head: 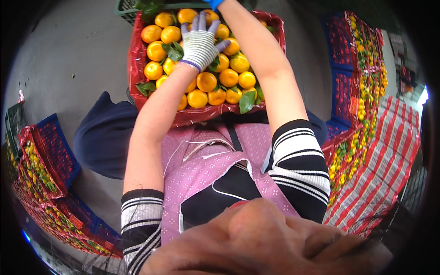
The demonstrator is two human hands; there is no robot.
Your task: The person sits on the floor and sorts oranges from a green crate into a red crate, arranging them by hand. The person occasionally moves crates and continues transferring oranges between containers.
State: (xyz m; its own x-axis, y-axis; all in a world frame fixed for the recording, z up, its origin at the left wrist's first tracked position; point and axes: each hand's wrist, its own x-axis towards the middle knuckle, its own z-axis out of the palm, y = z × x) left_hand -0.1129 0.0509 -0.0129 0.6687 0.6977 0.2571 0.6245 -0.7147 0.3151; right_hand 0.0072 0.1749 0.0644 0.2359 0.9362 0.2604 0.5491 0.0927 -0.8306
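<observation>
A crate lined with shiny red plastic film (136, 65) stands before me, full of orange mandarins (207, 81) with green leaves (247, 101) among them. My left hand (200, 43), in a white striped glove with purple-grey fingertips, lies palm down on the upper middle of the fruit. Its fingers are spread and touch the mandarins; the palm side is hidden. My right arm reaches over the crate's right side. Of my right hand (215, 2) only a bit of blue glove shows at the top edge; its fingers are out of view.
Behind the crate is a dark green plastic crate (126, 12). Rows of red-lined crates with fruit (364, 68) stand at right, beside stacked red-and-white striped cartons (381, 165). More fruit crates (39, 168) line the left, with blue crate sides (58, 147). Grey floor (79, 51) lies between.
</observation>
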